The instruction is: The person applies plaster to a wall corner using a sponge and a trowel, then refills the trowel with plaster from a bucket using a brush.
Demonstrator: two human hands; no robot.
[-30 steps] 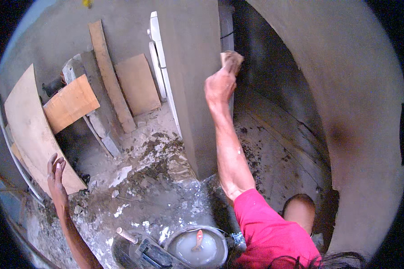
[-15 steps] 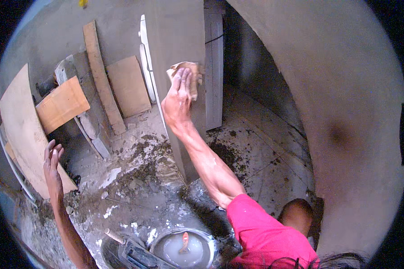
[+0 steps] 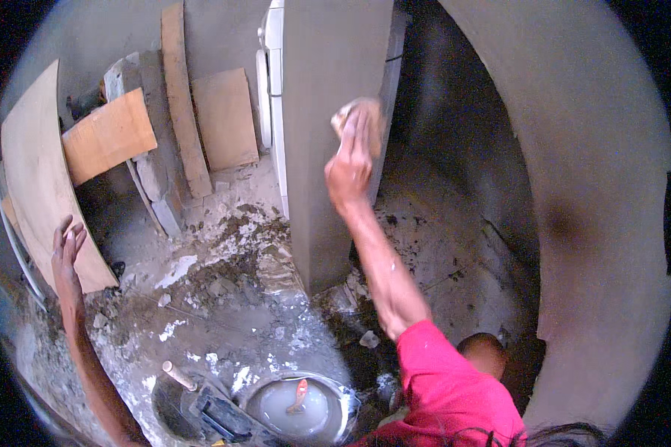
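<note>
My right arm, in a pink-red sleeve, reaches up and forward. My right hand (image 3: 352,165) is closed around a tan, crumpled pad (image 3: 376,123), perhaps a sponge or cloth, and presses it against the grey plastered pillar (image 3: 324,216). The pad and fingertips are slightly blurred. At the left my left hand (image 3: 66,249) is raised in the air with its fingers loosely apart and nothing in it. Behind it leans a pale curved board (image 3: 41,171).
A bucket of milky liquid (image 3: 283,406) with a red-handled brush (image 3: 300,391) stands low in front, beside a black tub (image 3: 173,410) holding tools. Rubble (image 3: 224,276) covers the floor. Planks (image 3: 185,104) lean on the back wall; a curved wall (image 3: 604,186) rises at right.
My right hand has moved to the right across the pillar with the pad. The view has shifted, so the pillar and boards sit differently. My left hand remains raised.
</note>
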